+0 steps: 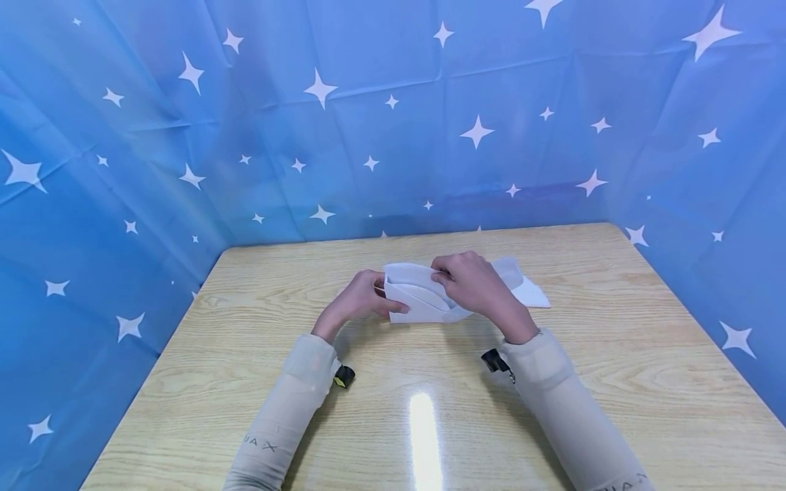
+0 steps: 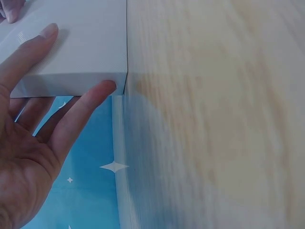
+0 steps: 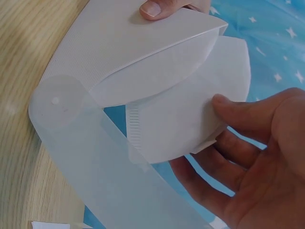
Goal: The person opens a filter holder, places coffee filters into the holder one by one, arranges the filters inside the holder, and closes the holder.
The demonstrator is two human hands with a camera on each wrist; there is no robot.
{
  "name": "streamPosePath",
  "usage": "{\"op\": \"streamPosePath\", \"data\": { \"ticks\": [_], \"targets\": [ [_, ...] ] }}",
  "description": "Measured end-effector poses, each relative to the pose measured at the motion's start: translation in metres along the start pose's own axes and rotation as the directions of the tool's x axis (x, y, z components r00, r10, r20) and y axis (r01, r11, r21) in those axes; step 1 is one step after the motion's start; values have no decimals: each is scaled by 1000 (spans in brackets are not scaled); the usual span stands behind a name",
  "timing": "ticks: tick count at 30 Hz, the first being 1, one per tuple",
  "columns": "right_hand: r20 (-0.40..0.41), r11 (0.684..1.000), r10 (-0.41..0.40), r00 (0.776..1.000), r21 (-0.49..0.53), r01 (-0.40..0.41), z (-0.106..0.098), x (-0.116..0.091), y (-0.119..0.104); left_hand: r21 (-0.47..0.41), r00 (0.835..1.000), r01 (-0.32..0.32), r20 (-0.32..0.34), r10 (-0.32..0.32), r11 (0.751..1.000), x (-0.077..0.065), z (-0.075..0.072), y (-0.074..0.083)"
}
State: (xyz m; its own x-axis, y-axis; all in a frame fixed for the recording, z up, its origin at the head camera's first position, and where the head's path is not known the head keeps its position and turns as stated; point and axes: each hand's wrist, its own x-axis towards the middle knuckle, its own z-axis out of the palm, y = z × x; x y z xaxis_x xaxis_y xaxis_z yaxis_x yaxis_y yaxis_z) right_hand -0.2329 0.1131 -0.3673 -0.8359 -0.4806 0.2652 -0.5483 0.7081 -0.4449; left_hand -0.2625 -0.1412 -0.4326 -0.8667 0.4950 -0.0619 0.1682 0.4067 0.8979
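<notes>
White box (image 1: 424,314) lies between the hands over the far part of the table (image 1: 387,382), long axis roughly left–right; left hand (image 1: 362,297) grips its left end, thumb on the near face, fingers spread behind. Right hand (image 1: 477,285), partly closed, pinches a white curved piece (image 3: 176,107) between thumb and fingers at the box's open right-hand side, so it is the nearer hand to the opening. Piece reaches from beneath the box's curved edge toward the right palm; cannot tell whether it is joined to the box.
</notes>
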Motion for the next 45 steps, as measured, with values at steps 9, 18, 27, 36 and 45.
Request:
{"op": "streamPosePath", "data": {
  "ticks": [9,18,27,36,45],
  "targets": [
    [20,1000,-18,1000,-11,18,0,0,1,-3,1000,2,-1,-2,1000,-1,0,0],
    [35,999,-28,999,-25,29,1,1,3,-11,1000,2,9,-2,1000,-1,0,2],
    [62,999,-42,997,3,42,2,1,5,-4,1000,4,1,-4,1000,-2,1,3],
    [100,999,-42,994,13,41,3,1,5,-2,1000,-2,3,2,1000,-2,0,3],
    [141,1000,-17,990,-1,17,5,2,4,6,1000,0,4,0,1000,-1,0,2]
  ]
}}
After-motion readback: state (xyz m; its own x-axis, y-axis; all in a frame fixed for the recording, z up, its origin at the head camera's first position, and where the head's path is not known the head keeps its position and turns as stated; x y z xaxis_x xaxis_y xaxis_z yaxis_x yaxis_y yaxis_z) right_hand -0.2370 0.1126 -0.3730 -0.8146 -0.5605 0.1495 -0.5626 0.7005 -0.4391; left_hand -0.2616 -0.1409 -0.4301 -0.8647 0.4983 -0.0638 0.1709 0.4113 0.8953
